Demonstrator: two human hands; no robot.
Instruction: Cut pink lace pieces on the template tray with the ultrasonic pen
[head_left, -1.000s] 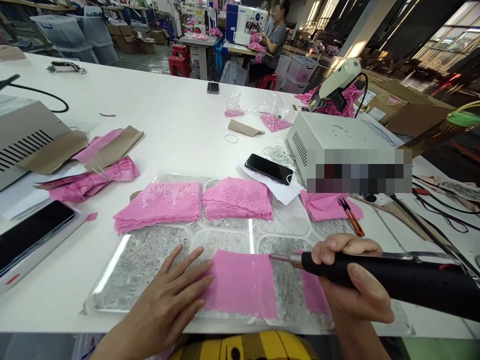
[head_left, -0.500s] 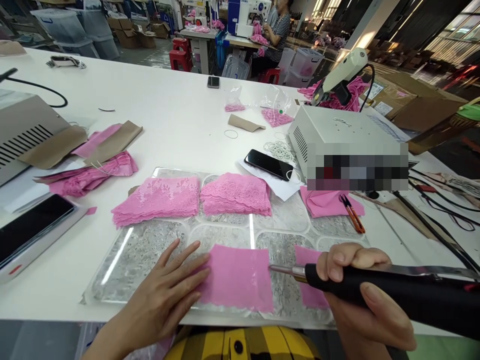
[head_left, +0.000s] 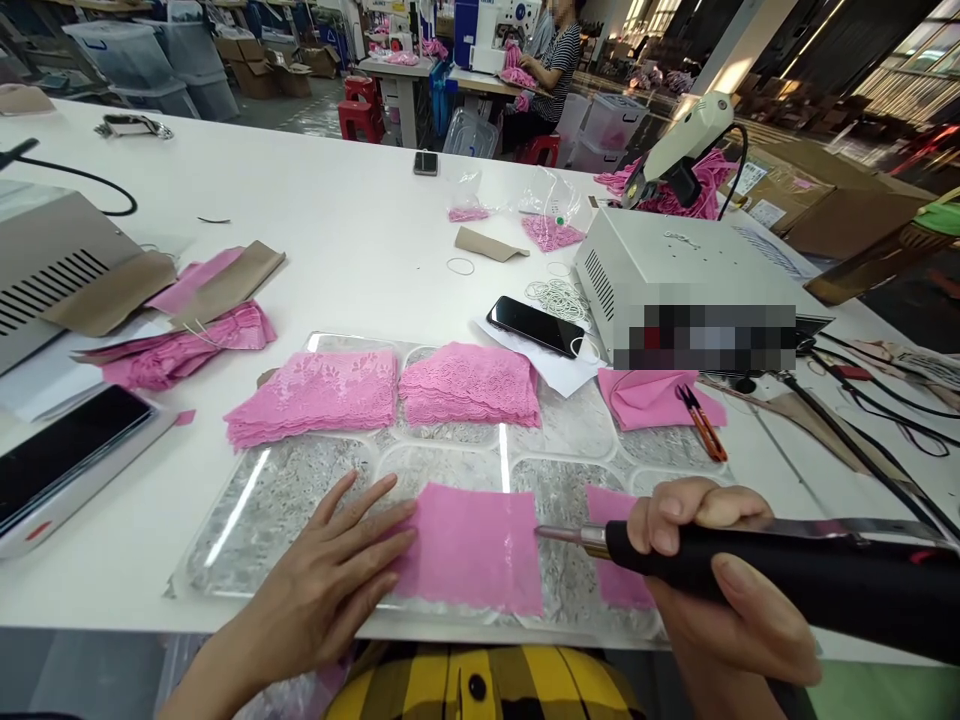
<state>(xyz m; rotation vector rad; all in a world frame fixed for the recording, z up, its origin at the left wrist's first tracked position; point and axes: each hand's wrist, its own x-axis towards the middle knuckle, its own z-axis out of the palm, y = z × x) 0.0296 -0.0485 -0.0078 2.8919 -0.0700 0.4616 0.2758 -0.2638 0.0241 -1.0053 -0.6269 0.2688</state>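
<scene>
A rectangular piece of pink fabric (head_left: 480,550) lies flat on the clear, marble-patterned mat (head_left: 277,530). My left hand (head_left: 337,570) rests flat with fingers spread over its left edge. My right hand (head_left: 712,570) is wrapped round a thick black-handled tool (head_left: 810,585) with a pointed metal tip. That tip is at the fabric's right edge; whether it touches, I cannot tell. Partly under the tool lies another pink piece (head_left: 619,550). Behind are a stack of pink lace pieces (head_left: 315,395) and a second lace stack (head_left: 470,385).
Orange-handled snips (head_left: 703,425) lie on folded pink cloth (head_left: 637,400) at right. Beyond stands a grey machine box (head_left: 675,270) with cables. A black phone (head_left: 536,326) lies on paper. Left are a larger phone (head_left: 67,450) and a bundle of pink fabric (head_left: 180,345). A person sits at a sewing machine behind.
The view has shifted slightly. Both hands, the tool and the fabric keep nearly the same positions relative to each other.
</scene>
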